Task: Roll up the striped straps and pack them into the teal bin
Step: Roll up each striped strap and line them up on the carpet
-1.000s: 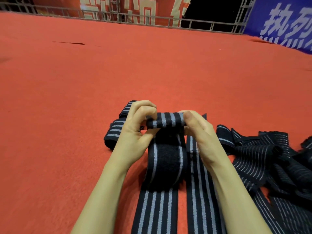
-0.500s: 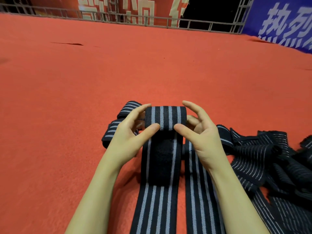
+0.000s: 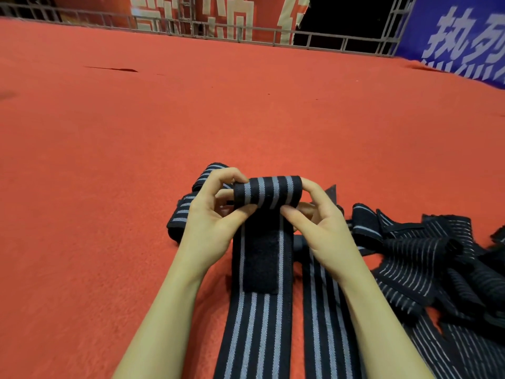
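Red carpet (image 3: 136, 160), metal railing (image 3: 218, 28), banners (image 3: 464, 36).

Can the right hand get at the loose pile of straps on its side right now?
Probably not yet: the right hand is pinching the rolled end of the strap together with the left hand. The pile itself lies unobstructed beside it.

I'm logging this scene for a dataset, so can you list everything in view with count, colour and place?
Strap being rolled: one, black with grey stripes, centre, rolled end lifted, tail running toward the camera.
Velcro patch: one, black, on that strap below the roll.
Flat strap: one, black and grey, lying just right of the first.
Rolled straps: apparently two, black and grey, on the carpet behind the left hand.
Loose pile: count unclear, black with thin grey stripes, right.
Carpet: red, throughout.
Railing: grey metal, far edge.
Banners: red and blue, behind.
Teal bin: not in view.
Hands: left and right, both pinching the roll.
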The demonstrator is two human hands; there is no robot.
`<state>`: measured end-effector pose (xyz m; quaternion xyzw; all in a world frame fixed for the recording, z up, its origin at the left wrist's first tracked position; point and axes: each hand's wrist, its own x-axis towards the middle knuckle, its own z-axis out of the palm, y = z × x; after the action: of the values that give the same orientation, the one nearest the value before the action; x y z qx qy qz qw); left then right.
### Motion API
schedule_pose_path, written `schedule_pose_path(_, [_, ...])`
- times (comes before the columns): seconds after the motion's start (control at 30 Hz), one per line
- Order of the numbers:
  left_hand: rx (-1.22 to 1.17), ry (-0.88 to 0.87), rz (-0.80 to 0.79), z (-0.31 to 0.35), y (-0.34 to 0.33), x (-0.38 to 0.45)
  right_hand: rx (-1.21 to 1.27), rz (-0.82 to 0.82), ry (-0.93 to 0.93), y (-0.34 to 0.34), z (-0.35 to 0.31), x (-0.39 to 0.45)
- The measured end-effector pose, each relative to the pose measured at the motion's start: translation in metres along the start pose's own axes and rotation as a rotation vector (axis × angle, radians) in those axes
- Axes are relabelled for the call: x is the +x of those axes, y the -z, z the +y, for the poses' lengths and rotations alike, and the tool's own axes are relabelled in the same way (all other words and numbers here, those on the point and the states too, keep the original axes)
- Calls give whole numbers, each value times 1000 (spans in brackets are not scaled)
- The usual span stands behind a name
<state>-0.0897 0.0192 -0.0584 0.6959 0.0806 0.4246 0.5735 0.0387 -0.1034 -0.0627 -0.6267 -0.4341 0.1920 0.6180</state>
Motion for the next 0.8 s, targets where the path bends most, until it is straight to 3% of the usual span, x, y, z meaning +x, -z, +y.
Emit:
schedule_pose_path(0.3, [23,-71,-89,-8,8,0,128,-49,-123,3,-9,2])
schedule_pose_path(0.43, [-42,36,-153,-8,12,-3,137,-60,-133,8,-3,1])
schedule_pose_path(0.67, [-7,270,-47,-6,4,-4,217,-20,-114,14,1,0])
schedule_pose_path(0.8, [6,311,-79,-10,2,-2,188,8,-119,20,6,0])
